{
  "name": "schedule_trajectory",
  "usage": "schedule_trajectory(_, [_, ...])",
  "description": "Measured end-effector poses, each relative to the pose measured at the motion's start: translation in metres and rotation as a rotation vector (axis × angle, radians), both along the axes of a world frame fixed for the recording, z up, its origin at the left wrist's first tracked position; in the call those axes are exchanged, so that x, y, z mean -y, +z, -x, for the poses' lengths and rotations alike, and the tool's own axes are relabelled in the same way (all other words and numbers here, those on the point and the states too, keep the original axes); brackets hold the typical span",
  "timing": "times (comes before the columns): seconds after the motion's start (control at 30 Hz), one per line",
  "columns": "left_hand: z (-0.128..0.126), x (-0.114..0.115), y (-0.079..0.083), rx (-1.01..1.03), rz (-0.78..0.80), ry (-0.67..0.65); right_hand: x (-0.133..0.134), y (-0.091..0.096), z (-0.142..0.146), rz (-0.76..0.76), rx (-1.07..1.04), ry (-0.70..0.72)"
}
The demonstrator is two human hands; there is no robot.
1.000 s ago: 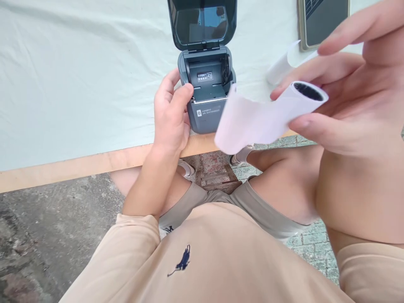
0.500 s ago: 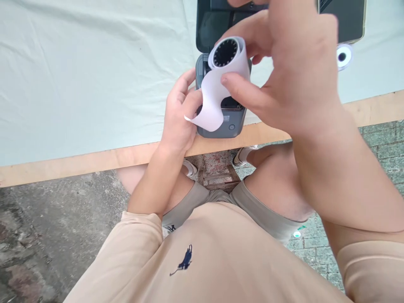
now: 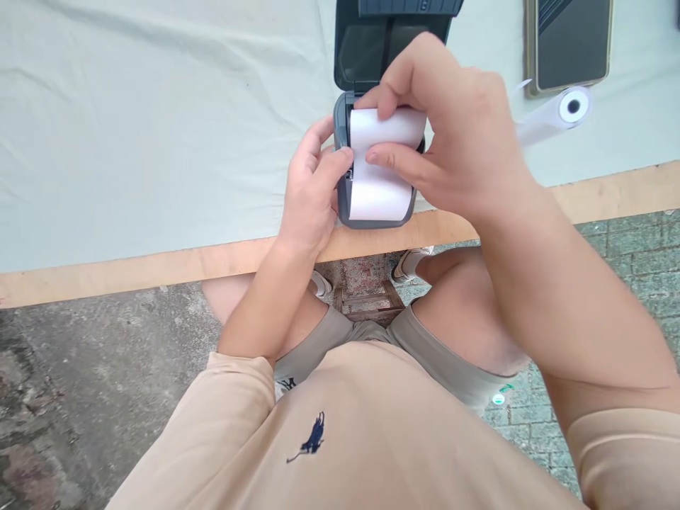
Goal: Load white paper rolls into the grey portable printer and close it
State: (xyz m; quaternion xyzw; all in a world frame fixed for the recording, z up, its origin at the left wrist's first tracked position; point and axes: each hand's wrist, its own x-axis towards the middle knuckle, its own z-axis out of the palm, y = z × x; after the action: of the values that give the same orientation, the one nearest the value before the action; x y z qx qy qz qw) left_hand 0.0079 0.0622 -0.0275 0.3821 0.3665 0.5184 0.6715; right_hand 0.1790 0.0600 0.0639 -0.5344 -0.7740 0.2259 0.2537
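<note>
The dark grey printer (image 3: 343, 205) sat at the near margin of the table, its lid (image 3: 366, 53) raised and its front end appearing just over the wooden edge (image 3: 234, 262). The left hand (image 3: 313, 184) gripped its left side, thumb on the rim, fingers against the outer wall. The right hand (image 3: 462, 134) pinched the white paper roll (image 3: 390, 126) between thumb and fingers over the printer's compartment; how deep the roll sat could not be told. Its loose end lay toward the printer's front, its left border close along the left rim.

To the left, pale cloth (image 3: 159, 142) gave a broad stretch of room. To the right, room was narrower: a second roll (image 3: 552, 117) lay just beyond the right wrist, near the lower border of a phone (image 3: 574, 42). The raised lid bounded the far side.
</note>
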Motion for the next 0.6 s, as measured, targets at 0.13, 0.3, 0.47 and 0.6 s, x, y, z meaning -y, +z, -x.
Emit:
schedule_trajectory(0.13, [0.0, 0.001, 0.003, -0.068, 0.019, -0.011, 0.002, -0.003, -0.002, 0.024, 0.028, -0.01])
schedule_trajectory(0.3, [0.002, 0.002, 0.006, -0.09, 0.048, -0.04, 0.012, -0.012, -0.008, -0.146, 0.113, -0.019])
schedule_trajectory(0.47, [0.004, 0.002, -0.001, -0.151, -0.054, -0.112, 0.016, -0.023, -0.022, -0.314, 0.159, 0.037])
schedule_trajectory(0.6, [0.006, -0.002, -0.01, -0.301, -0.142, -0.091, 0.011, -0.014, -0.028, -0.453, -0.041, -0.058])
